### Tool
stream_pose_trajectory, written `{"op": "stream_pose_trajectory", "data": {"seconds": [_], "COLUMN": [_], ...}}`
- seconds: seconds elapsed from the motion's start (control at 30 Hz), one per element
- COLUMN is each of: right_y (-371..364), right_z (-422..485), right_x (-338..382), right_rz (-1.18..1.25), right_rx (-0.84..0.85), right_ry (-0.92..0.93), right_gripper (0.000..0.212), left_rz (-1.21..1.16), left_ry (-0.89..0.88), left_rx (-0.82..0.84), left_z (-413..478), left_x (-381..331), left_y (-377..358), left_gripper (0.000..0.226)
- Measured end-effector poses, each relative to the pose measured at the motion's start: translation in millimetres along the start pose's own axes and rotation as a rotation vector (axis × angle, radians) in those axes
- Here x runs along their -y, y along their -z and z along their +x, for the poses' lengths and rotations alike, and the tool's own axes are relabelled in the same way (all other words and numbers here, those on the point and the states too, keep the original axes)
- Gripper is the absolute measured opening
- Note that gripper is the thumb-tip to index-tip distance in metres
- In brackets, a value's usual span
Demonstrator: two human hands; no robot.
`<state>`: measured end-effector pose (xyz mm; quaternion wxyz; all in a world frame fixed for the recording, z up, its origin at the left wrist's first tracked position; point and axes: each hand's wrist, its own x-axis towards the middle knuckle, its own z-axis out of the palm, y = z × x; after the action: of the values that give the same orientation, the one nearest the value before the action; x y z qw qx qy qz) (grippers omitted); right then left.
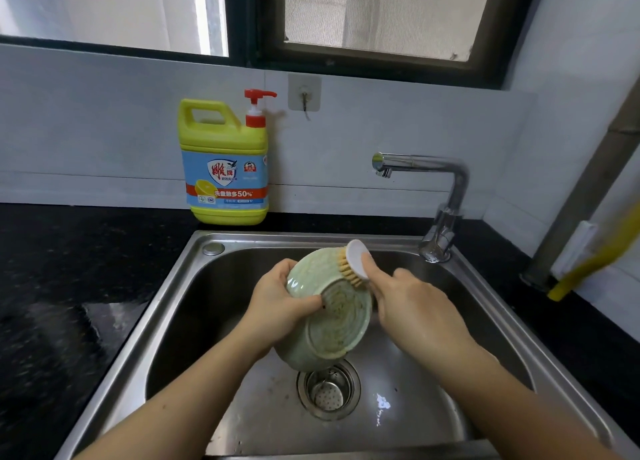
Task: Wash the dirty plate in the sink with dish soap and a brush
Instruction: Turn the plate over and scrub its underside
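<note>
A pale green plate is held tilted on edge over the steel sink, its underside with the foot ring facing me. My left hand grips its left rim, thumb across the underside. My right hand holds a brush with a white back and tan bristles, forefinger stretched along the back. The bristles press on the plate's upper right edge. A yellow dish soap bottle with a red pump stands on the counter behind the sink.
A chrome faucet rises at the sink's back right, spout pointing left, with no water running. The drain strainer sits below the plate. Black counter lies left and right. A wall hook hangs above; a yellow-handled tool leans at right.
</note>
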<state>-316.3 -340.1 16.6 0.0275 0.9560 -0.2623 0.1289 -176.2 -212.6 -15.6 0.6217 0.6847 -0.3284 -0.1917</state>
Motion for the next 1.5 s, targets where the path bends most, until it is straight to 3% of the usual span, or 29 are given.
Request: {"op": "stream_pose_trajectory", "data": {"seconds": [0.1, 0.23, 0.33, 0.43, 0.5, 0.7, 0.83, 0.97, 1.07, 1.2, 1.3, 1.37, 1.5], "right_y": [-3, -11, -14, -21, -25, -26, -18, -22, -22, -3, 6, 8, 2], "right_z": [7, 15, 17, 20, 21, 21, 20, 18, 15, 14, 7, 3, -5], "right_x": [2, -17, -30, -34, -35, -43, -44, -41, -35, -23, -20, -16, 6], "right_rz": [0.008, 0.071, 0.558, 0.995, 1.140, 1.396, 1.322, 1.222, 0.961, 0.680, 0.277, 0.111, 0.008], "right_rx": [-0.065, 0.009, 0.049, 0.089, 0.135, 0.176, 0.120, 0.131, 0.130, 0.071, -0.197, -0.307, -0.311], "right_ry": [0.010, -0.075, -0.169, -0.175, -0.174, -0.219, -0.106, 0.048, 0.177, 0.223, 0.202, 0.229, 0.316], "right_gripper": [0.060, 0.056, 0.047, 0.066, 0.071, 0.052, 0.053, 0.077, 0.087, 0.068, 0.046, 0.044, 0.056], "left_rz": [0.003, 0.004, -0.048, -0.185, -0.254, -0.311, -0.195, 0.005, 0.066, 0.048, 0.076, 0.098, 0.079], "left_ry": [-0.001, -0.011, -0.007, 0.031, 0.049, 0.043, 0.024, 0.012, 0.012, 0.014, -0.002, -0.014, -0.052], "left_rx": [0.009, 0.020, -0.012, -0.050, -0.050, 0.005, 0.111, 0.223, 0.282, 0.185, 0.106, 0.052, 0.054], "left_z": [-1, -2, 0, 3, 3, 1, 0, -2, -2, -3, -2, -1, -3], "left_x": [-1, -1, 0, 0, -1, -2, -2, -1, -2, -1, 0, 2, 0], "left_y": [0, 1, 2, 4, 4, 2, 3, 1, 0, -4, -4, -2, -4], "left_gripper": [0.038, 0.038, 0.034, 0.040, 0.042, 0.044, 0.047, 0.045, 0.042, 0.039, 0.035, 0.032, 0.040]}}
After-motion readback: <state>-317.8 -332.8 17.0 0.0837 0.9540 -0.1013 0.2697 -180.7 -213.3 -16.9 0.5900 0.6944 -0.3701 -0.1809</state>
